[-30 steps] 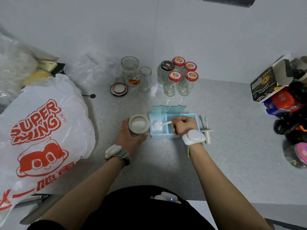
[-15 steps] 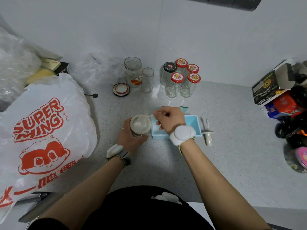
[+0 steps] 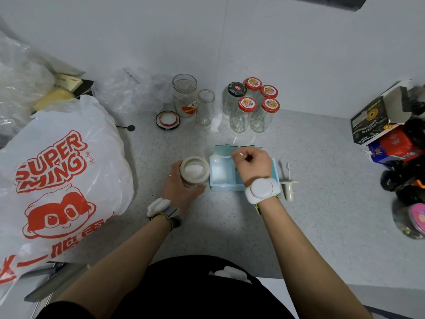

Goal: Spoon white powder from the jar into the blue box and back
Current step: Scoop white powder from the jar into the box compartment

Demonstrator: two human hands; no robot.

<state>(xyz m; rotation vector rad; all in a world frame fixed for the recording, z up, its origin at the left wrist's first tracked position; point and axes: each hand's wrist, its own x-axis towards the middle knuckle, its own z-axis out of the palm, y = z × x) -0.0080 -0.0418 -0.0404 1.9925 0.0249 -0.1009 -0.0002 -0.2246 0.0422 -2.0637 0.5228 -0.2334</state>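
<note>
The jar (image 3: pixel 194 172) of white powder (image 3: pixel 193 170) stands open on the counter (image 3: pixel 322 180), touching the blue box (image 3: pixel 222 178) at its 3 o'clock. My left hand (image 3: pixel 178 187) wraps the jar from 7 o'clock. My right hand (image 3: pixel 251 163), over the box, pinches a small spoon (image 3: pixel 219 159) whose bowl hangs above the box's left compartment. Empty glass jars (image 3: pixel 250 111) cluster at 12 o'clock; a white shopping bag (image 3: pixel 57 176) lies at 9.

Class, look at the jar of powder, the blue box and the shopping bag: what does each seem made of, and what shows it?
Jar: apparently clear glass, see-through wall.
Blue box: likely matte moulded plastic, thin even walls.
Shopping bag: thin glossy plastic film, crinkled with shiny folds.
</note>
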